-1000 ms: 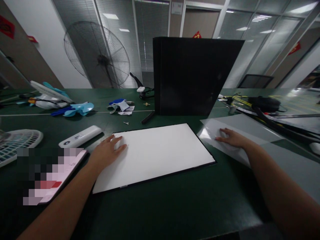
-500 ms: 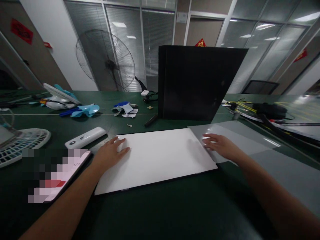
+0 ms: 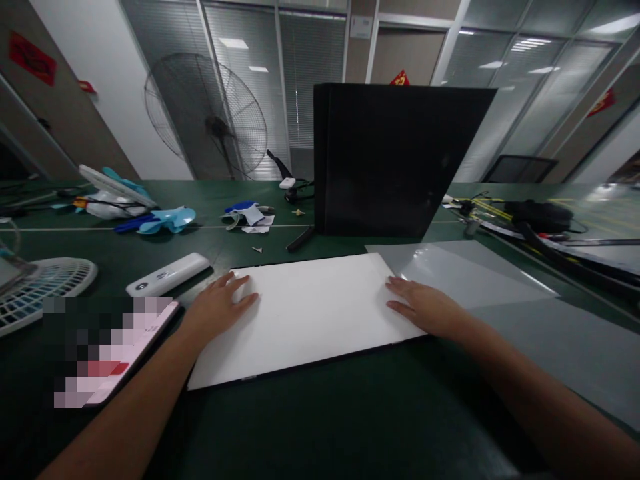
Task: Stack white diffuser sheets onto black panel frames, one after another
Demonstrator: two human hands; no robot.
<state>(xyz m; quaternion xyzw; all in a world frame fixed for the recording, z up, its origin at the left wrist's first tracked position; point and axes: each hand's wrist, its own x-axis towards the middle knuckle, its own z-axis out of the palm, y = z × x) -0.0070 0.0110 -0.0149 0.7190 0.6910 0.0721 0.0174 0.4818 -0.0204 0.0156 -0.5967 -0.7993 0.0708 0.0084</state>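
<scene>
A white rectangular panel with a thin dark edge lies flat on the dark green tabletop in front of me. My left hand rests on its left end, fingers spread over the white face. On the right end lies my right hand, its fingers stretched out and touching the panel's surface near the edge. Beyond that hand are translucent sheets: one glossy sheet reaches to the panel's far right corner, and a greyer sheet lies nearer to me under the right forearm's side.
A large black box-like object stands behind the panel. To the left lie a white power bank, a phone with a partly blurred screen, and a small white fan. Cables and a black pouch sit at the far right.
My right hand has moved left from the translucent sheet onto the panel's right end, its fingers now flatter. The glossy sheet has shifted slightly left. My left hand stays in place.
</scene>
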